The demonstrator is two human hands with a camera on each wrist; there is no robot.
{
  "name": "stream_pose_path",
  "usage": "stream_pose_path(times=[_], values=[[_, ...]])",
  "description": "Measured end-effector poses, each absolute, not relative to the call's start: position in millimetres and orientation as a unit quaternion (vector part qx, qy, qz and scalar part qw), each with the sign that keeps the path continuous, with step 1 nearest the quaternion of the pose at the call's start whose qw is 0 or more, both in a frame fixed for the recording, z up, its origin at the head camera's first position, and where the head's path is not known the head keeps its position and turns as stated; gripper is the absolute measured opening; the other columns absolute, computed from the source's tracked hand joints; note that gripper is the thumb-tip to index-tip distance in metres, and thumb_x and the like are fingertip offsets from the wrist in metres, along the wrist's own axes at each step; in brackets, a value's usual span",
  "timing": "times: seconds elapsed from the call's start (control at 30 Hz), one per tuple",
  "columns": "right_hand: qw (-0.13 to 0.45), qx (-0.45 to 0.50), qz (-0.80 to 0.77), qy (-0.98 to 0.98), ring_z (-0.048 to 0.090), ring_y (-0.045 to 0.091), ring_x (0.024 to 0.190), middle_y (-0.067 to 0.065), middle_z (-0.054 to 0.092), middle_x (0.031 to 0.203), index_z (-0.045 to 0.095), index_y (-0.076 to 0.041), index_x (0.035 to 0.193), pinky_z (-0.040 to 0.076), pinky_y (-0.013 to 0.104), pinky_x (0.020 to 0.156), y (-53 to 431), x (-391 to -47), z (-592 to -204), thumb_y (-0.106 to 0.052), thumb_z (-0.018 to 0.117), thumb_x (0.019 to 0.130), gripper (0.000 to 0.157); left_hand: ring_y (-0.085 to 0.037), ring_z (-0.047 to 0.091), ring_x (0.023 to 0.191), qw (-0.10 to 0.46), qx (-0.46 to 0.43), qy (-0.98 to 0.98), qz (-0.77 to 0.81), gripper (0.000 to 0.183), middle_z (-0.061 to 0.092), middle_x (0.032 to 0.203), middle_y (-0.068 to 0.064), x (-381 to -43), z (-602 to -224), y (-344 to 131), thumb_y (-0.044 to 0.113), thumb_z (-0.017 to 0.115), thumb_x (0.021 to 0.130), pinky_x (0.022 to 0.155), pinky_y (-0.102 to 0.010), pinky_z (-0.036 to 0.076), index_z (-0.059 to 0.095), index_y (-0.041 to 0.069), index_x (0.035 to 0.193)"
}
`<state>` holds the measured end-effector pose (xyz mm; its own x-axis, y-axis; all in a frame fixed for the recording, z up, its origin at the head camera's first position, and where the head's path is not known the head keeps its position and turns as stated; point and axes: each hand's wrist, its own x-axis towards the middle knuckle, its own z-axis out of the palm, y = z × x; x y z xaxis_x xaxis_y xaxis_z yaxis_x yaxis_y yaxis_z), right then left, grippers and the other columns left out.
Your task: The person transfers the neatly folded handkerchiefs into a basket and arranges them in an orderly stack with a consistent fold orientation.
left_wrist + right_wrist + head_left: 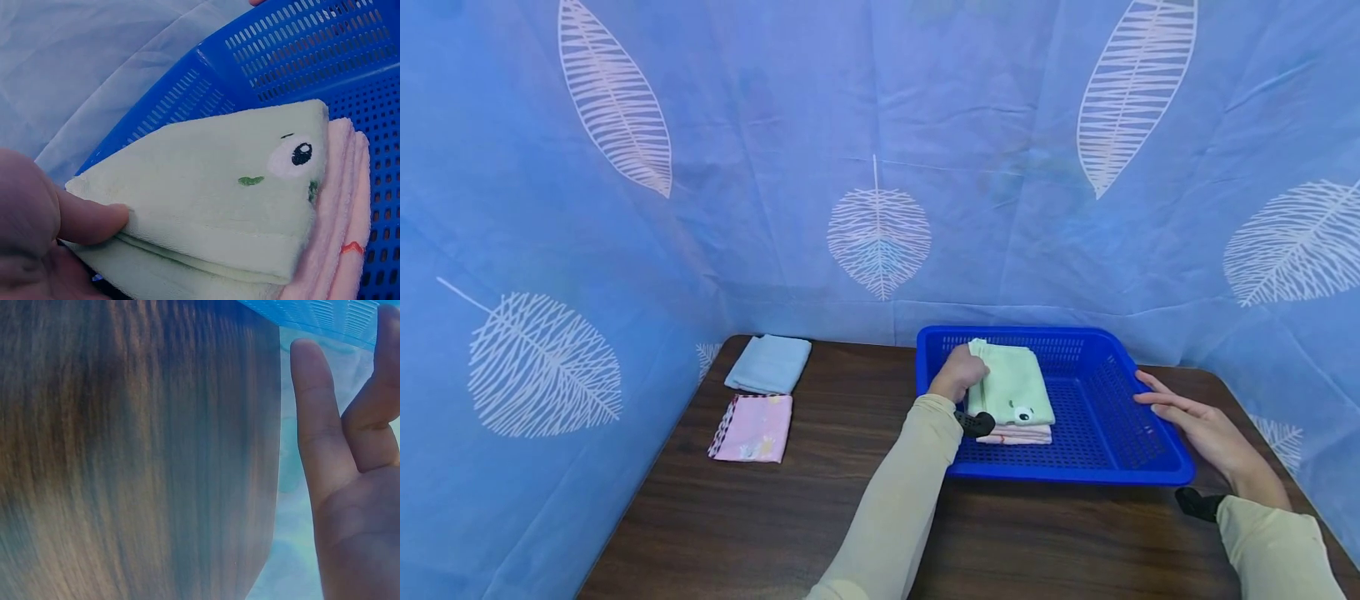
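Note:
A folded light-green towel (1011, 383) with an embroidered eye lies on top of folded pink towels (1017, 435) in the left part of a blue plastic basket (1078, 478). My left hand (961, 372) pinches the green towel's left edge; in the left wrist view the thumb (94, 220) presses on its top face, and the fingers beneath are mostly hidden. At the basket's right side is my right hand (1206, 433), its fingers extended toward the rim. In the right wrist view the fingers (315, 394) look straight to slightly bent near the basket wall.
On the left of the brown wooden table (842, 433) lie a folded light-blue towel (770, 364) and, nearer, a folded pink towel with a checkered edge (752, 429). A blue leaf-patterned curtain (775, 233) hangs behind the table and along its left side.

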<state>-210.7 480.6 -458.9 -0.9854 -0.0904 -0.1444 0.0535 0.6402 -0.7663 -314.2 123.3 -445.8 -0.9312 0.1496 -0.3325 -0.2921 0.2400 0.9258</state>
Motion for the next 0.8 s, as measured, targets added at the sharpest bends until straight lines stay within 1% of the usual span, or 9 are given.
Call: stream_pose_path(times=[0.07,0.17,0.23,0.27,0.33,0.43,0.6,0.73,0.8], values=[[0.084,-0.009,-0.426,0.901,0.03,-0.011,0.143,-0.037,0.016,0.16,0.049,-0.014,0.152,0.051,0.012,0.08,480.5,-210.5,-458.2,-0.052,0.039,0.108,0.059,-0.037,0.043,0.145,0.17,-0.041,0.78,0.601,0.061,0.042,0.159,-0.019,-314.3,-445.5,123.3,-0.004,0.053,0.098,0.114,-0.052,0.044,0.036,0.0,0.156],[0.081,-0.011,-0.431,0.899,0.031,-0.023,0.129,-0.037,0.017,0.16,0.05,-0.013,0.151,0.051,0.011,0.08,480.2,-210.6,-457.0,-0.052,0.039,0.108,0.059,-0.032,0.05,0.135,0.158,-0.039,0.81,0.563,0.062,0.04,0.162,-0.016,-314.2,-443.6,122.8,-0.004,0.053,0.098,0.094,-0.043,0.05,0.035,0.003,0.157],[0.078,-0.014,-0.434,0.897,0.03,-0.028,0.121,-0.038,0.017,0.159,0.051,-0.012,0.151,0.05,0.009,0.08,480.2,-210.6,-456.4,-0.051,0.04,0.108,0.059,-0.03,0.052,0.131,0.15,-0.039,0.832,0.532,0.062,0.042,0.161,-0.014,-314.2,-441.9,122.4,-0.003,0.054,0.098,0.082,-0.04,0.045,0.037,0.004,0.157],[0.077,-0.017,-0.434,0.897,0.028,-0.03,0.12,-0.038,0.017,0.16,0.051,-0.011,0.15,0.048,0.007,0.08,480.2,-210.6,-456.2,-0.05,0.04,0.108,0.058,-0.029,0.053,0.13,0.146,-0.04,0.843,0.517,0.061,0.043,0.161,-0.013,-314.2,-441.2,122.3,-0.002,0.055,0.097,0.079,-0.04,0.043,0.039,0.005,0.156],[0.075,-0.02,-0.435,0.897,0.027,-0.031,0.118,-0.038,0.018,0.159,0.051,-0.01,0.15,0.047,0.006,0.081,480.4,-210.5,-455.9,-0.049,0.04,0.108,0.058,-0.027,0.055,0.131,0.138,-0.043,0.859,0.491,0.059,0.049,0.157,-0.013,-314.6,-440.6,122.4,0.001,0.059,0.096,0.077,-0.037,0.044,0.043,0.004,0.153],[0.073,-0.019,-0.432,0.899,0.027,-0.032,0.117,-0.038,0.018,0.159,0.052,-0.011,0.15,0.046,0.005,0.08,480.5,-210.5,-456.0,-0.05,0.04,0.108,0.058,-0.028,0.057,0.134,0.13,-0.045,0.87,0.473,0.057,0.054,0.152,-0.014,-315.8,-441.1,122.5,0.003,0.063,0.095,0.078,-0.036,0.048,0.048,0.002,0.15],[0.076,-0.012,-0.425,0.902,0.027,-0.029,0.123,-0.036,0.017,0.16,0.052,-0.012,0.149,0.044,0.005,0.08,479.1,-210.1,-456.7,-0.053,0.04,0.107,0.06,-0.027,0.061,0.115,0.123,-0.048,0.876,0.463,0.054,0.057,0.149,-0.014,-317.7,-442.7,121.9,0.001,0.059,0.094,0.072,-0.035,0.048,0.05,0.002,0.148],[0.081,-0.005,-0.423,0.902,0.039,-0.024,0.118,-0.037,0.018,0.16,0.053,-0.014,0.149,0.052,0.013,0.08,478.0,-209.0,-456.1,-0.054,0.04,0.107,0.06,-0.024,0.058,0.099,0.122,-0.052,0.881,0.455,0.047,0.06,0.145,-0.014,-318.5,-442.9,121.4,0.003,0.054,0.097,0.064,-0.034,0.042,0.054,0.002,0.145],[0.081,-0.005,-0.422,0.903,0.04,-0.024,0.116,-0.037,0.018,0.16,0.054,-0.014,0.149,0.054,0.015,0.08,477.7,-208.6,-455.3,-0.054,0.04,0.107,0.059,-0.024,0.059,0.095,0.121,-0.053,0.882,0.452,0.044,0.062,0.142,-0.014,-318.3,-442.1,121.3,0.004,0.053,0.098,0.061,-0.033,0.04,0.056,0.002,0.142]])
